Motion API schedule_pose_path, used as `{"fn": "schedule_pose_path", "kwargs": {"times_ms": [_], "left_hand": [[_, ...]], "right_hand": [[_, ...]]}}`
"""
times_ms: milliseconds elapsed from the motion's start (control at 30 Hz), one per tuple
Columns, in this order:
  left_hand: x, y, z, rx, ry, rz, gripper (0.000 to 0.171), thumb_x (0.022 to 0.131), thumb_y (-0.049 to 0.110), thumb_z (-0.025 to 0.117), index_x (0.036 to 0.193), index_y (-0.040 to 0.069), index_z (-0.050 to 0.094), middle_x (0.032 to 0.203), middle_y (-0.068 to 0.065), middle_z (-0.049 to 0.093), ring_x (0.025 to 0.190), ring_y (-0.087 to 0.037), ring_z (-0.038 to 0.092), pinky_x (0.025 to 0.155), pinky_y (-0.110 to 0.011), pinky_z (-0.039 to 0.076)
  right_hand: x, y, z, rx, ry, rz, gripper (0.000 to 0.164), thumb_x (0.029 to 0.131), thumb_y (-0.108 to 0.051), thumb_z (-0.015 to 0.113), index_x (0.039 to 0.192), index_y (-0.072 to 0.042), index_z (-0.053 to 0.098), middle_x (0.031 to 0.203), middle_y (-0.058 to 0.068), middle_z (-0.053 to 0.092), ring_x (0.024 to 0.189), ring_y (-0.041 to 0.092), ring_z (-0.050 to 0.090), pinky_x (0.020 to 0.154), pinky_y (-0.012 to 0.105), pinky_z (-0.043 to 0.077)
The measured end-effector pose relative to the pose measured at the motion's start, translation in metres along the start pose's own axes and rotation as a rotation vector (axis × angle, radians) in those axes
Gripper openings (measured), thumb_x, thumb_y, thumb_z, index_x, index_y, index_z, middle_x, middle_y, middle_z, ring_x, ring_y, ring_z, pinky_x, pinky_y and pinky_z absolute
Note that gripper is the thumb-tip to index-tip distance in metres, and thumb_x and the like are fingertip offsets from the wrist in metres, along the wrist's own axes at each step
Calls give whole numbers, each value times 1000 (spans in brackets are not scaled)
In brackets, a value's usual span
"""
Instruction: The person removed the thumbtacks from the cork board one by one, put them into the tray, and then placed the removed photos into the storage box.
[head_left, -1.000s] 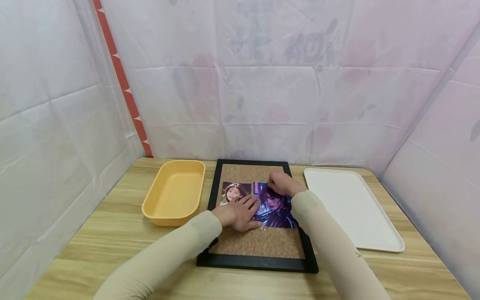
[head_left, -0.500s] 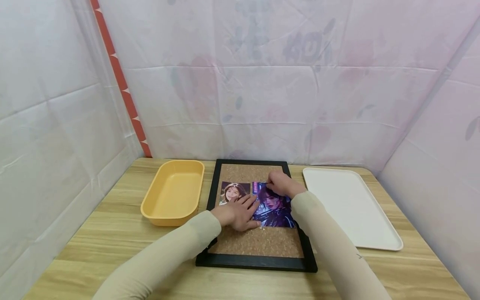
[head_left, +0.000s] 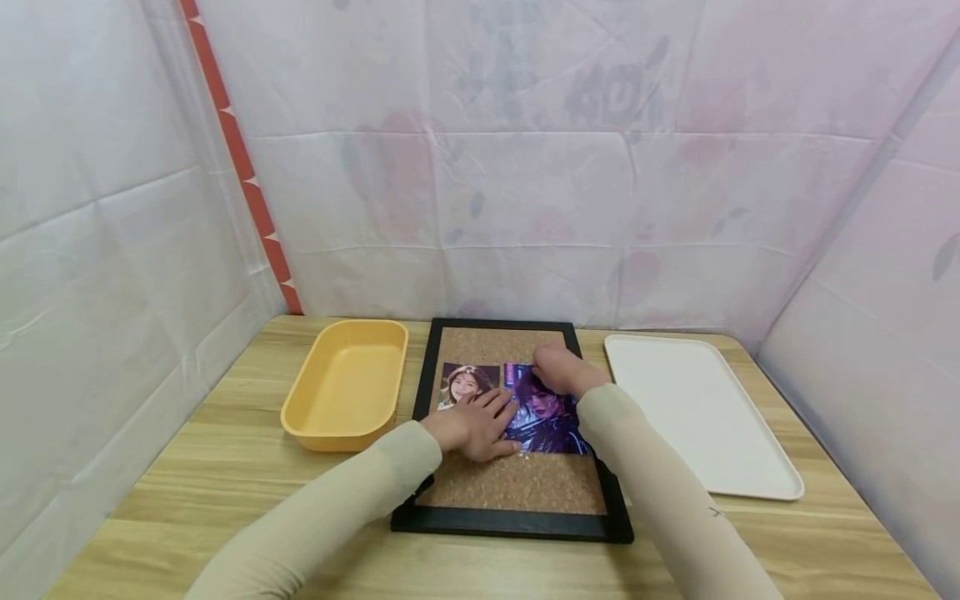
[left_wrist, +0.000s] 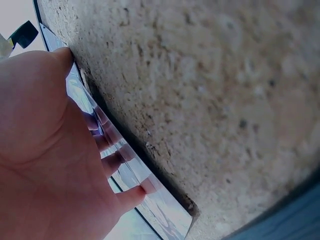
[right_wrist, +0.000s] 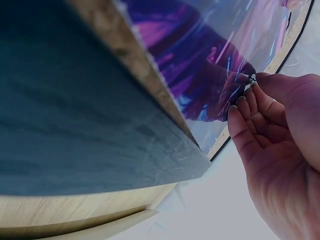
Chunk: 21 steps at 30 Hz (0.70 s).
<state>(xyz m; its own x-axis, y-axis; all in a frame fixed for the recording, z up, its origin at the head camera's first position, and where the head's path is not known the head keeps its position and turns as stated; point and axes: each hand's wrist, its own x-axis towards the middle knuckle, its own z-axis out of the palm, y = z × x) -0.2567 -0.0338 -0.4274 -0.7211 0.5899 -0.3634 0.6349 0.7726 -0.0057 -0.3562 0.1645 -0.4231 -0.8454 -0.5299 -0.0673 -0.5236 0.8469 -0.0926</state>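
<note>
A cork board (head_left: 517,487) in a black frame lies on the table, bearing a portrait photo (head_left: 461,379) at left and a purple-blue picture print (head_left: 551,429) at right. My left hand (head_left: 483,427) lies spread across the inner edges of both, fingers straight. In the left wrist view, the glossy print (left_wrist: 165,207) shows under the fingertips. At the print's upper part, my right hand (head_left: 558,367) pinches a small clear pin (right_wrist: 253,78) between thumb and fingertips; most of it is hidden. In the right wrist view, the print (right_wrist: 200,55) lies right beneath these fingers.
To the left of the board stands a deep yellow tray (head_left: 345,383). A flat white tray (head_left: 697,417) lies at right, partly behind the right sleeve (head_left: 660,467). White patterned sheets (head_left: 465,192) hang behind and beside the wooden table (head_left: 210,467).
Both hands keep their places on the board. The right hand shifts only very slightly at the print's upper part, and the head view drifts a little.
</note>
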Motion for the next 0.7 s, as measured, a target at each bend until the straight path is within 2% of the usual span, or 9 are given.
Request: {"fn": "schedule_pose_path", "kwargs": {"times_ms": [133,433,700], "left_hand": [[-1,0,-1,5,4,2,78,105,64,32,166,20,14,173,0,7,159,-22,8,126,-49,14],[0,-1,-2,7,5,-3,78,105,64,32,166,20,14,173,0,7,159,-21,8,126,-49,16],[-1,0,-3,15,-3,2,77,105,64,32,166,20,14,173,0,8,158,-21,8,126,-49,15]], "right_hand": [[-1,0,-1,3,12,-16,20,101,-5,60,81,-5,66,78,5,63,73,19,58,76,40,54],[-2,1,-1,24,22,-15,18,101,-5,58,85,-4,66,78,6,63,74,20,59,77,41,54],[-3,3,-1,29,52,-68,22,99,-5,61,77,-7,64,72,3,60,68,18,55,71,38,51]]}}
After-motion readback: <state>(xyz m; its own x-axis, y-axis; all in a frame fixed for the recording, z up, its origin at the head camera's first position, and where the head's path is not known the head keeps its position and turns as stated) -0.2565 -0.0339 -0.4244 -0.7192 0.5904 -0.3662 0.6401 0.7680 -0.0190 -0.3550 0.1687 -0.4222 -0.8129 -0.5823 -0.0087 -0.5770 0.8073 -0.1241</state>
